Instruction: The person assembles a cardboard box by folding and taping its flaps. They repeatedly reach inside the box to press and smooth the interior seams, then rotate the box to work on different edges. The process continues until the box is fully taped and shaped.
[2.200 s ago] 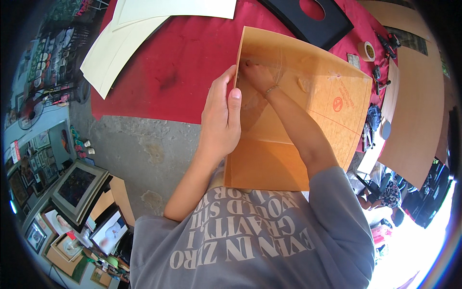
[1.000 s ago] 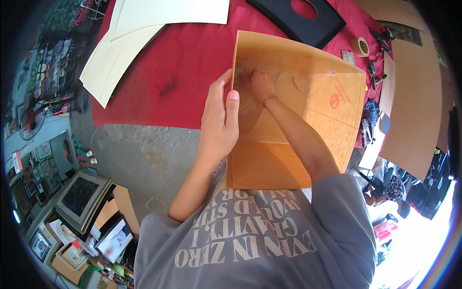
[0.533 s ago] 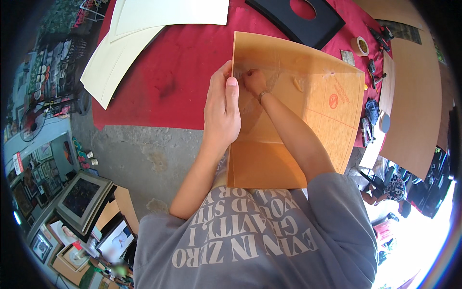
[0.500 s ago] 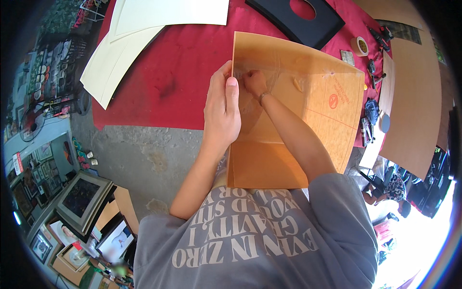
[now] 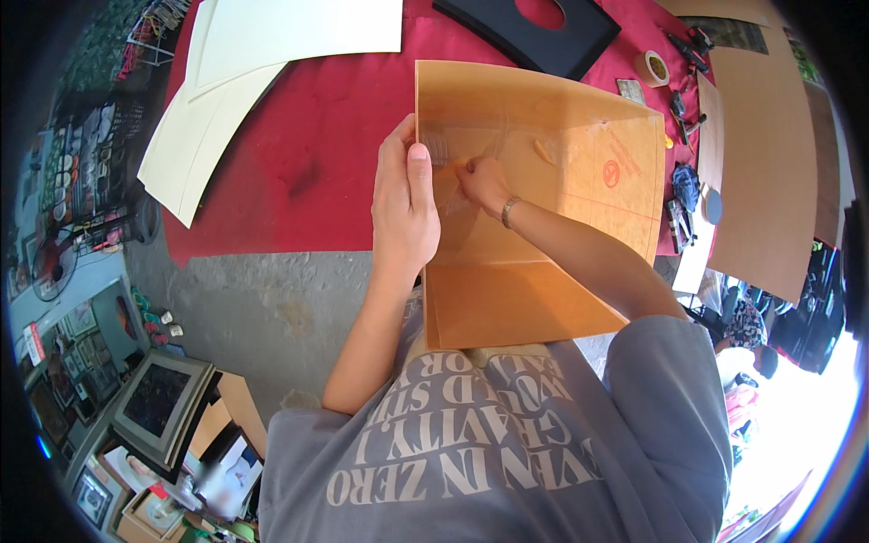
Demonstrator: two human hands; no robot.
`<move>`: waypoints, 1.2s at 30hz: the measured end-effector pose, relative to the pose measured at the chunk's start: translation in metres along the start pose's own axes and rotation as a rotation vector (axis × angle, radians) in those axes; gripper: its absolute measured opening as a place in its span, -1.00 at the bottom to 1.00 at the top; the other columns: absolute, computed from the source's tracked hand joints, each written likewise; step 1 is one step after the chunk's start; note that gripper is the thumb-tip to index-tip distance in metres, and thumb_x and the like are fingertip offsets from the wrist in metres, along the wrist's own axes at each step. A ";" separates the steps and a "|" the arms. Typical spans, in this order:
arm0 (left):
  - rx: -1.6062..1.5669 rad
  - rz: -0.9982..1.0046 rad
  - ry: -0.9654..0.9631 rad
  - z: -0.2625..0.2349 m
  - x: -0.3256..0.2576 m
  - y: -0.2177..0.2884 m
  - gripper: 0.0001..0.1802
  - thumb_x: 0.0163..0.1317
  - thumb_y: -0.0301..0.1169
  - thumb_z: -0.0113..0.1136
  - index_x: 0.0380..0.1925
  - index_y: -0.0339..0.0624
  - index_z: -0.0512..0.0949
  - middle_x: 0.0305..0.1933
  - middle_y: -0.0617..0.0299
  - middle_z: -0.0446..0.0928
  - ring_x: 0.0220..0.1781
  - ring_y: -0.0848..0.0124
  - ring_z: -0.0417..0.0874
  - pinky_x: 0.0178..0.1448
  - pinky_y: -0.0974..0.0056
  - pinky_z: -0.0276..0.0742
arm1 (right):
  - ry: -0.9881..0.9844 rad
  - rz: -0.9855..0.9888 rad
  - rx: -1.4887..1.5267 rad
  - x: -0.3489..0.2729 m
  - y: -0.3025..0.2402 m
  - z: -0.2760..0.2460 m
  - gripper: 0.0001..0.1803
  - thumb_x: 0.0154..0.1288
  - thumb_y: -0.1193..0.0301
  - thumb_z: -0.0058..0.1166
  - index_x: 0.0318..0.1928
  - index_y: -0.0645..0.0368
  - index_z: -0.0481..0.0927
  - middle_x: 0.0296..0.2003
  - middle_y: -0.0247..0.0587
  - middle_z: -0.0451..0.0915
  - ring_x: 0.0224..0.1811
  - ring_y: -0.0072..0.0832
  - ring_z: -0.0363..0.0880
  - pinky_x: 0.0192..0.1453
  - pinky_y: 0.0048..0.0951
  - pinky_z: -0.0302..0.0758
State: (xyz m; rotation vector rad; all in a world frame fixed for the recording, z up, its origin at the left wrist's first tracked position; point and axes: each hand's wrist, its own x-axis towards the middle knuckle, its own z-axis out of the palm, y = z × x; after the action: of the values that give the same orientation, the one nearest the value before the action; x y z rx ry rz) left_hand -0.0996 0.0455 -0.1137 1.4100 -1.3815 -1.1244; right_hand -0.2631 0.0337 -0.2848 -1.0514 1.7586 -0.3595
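An open box of orange-brown wood board (image 5: 516, 303) rests against my lap and the table edge, its open side facing up. My left hand (image 5: 405, 199) lies along the outside of its left wall, with the thumb up at the rim, holding the wall steady. My right hand (image 5: 486, 185) reaches inside, its fingers pinched together close to the inner face of that left wall. What sits in the pinch, if anything, is too small to make out. Clear, shiny film shows on the inner walls. A small curled yellowish strip (image 5: 543, 152) lies inside the box.
The red-covered table (image 5: 308, 172) carries cream boards (image 5: 299, 32) at the far left and a black panel with an oval hole (image 5: 507, 41) at the back. A tape roll (image 5: 652, 69) and several tools lie to the right. Framed pictures (image 5: 163, 407) stand lower left.
My right hand has drawn back slightly from the inner left wall, and its forearm has swung outward to the right. My left hand stays on the same wall. The whole view has shifted a little.
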 end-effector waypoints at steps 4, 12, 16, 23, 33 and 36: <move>0.016 0.028 -0.012 -0.001 0.001 -0.003 -0.41 0.68 -0.05 -0.28 0.36 -0.33 0.39 0.37 -0.10 0.46 0.42 0.01 0.48 0.48 0.08 0.34 | -0.051 0.052 -0.045 -0.028 -0.004 -0.012 -0.64 0.41 0.35 0.14 -0.50 0.33 0.70 -0.60 -0.01 0.68 -0.58 -0.28 0.71 -0.38 -0.26 0.64; 0.016 0.014 -0.042 -0.004 0.001 -0.003 -0.41 0.68 -0.06 -0.26 0.37 -0.33 0.38 0.38 -0.10 0.46 0.43 0.01 0.47 0.47 0.07 0.35 | -0.203 0.135 -0.049 -0.073 -0.020 -0.035 -0.70 0.43 0.39 0.12 -0.46 0.29 0.53 -0.68 -0.14 0.54 -0.74 -0.52 0.45 -0.71 -0.40 0.30; -0.031 -0.021 -0.064 -0.005 0.000 -0.009 -0.40 0.67 -0.05 -0.24 0.38 -0.34 0.37 0.41 -0.12 0.44 0.44 0.01 0.46 0.49 0.07 0.33 | -0.187 0.122 0.018 -0.100 -0.046 -0.056 -0.68 0.47 0.34 0.08 -0.45 0.25 0.52 -0.67 -0.21 0.54 -0.72 -0.51 0.49 -0.70 -0.39 0.31; 0.053 0.386 0.070 -0.026 -0.007 0.042 -0.35 0.60 -0.02 -0.01 0.40 -0.37 0.35 0.49 -0.16 0.33 0.54 0.04 0.34 0.58 0.00 0.18 | -0.163 -0.818 -0.465 -0.187 -0.151 -0.168 -0.78 0.46 0.34 0.18 -0.26 0.23 0.53 -0.55 -0.02 0.49 -0.45 -0.04 0.58 -0.43 -0.19 0.41; -0.038 0.402 -0.091 -0.063 -0.014 0.058 -0.52 0.59 0.02 0.00 -0.06 -0.24 0.55 -0.20 0.22 0.58 -0.31 0.52 0.53 -0.23 0.40 0.42 | -0.272 -0.932 -0.298 -0.212 -0.195 -0.174 -0.89 0.43 0.43 0.17 -0.22 0.23 0.59 -0.47 -0.06 0.59 -0.47 -0.17 0.63 -0.41 -0.22 0.51; -0.402 0.170 0.118 -0.094 0.001 0.042 -0.48 0.58 0.08 -0.03 -0.33 -0.16 0.47 -0.38 0.31 0.43 -0.45 0.62 0.32 -0.42 0.49 0.17 | -0.388 -0.526 -0.399 -0.183 -0.177 -0.202 -0.74 0.53 0.35 0.02 -0.29 0.24 0.61 -0.49 -0.10 0.63 -0.49 -0.35 0.67 -0.40 -0.28 0.53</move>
State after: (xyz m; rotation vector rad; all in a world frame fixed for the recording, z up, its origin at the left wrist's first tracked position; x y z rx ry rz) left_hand -0.0187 0.0412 -0.0501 1.0335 -1.0943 -1.1133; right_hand -0.3334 0.0303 0.0323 -1.7487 1.2118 -0.1069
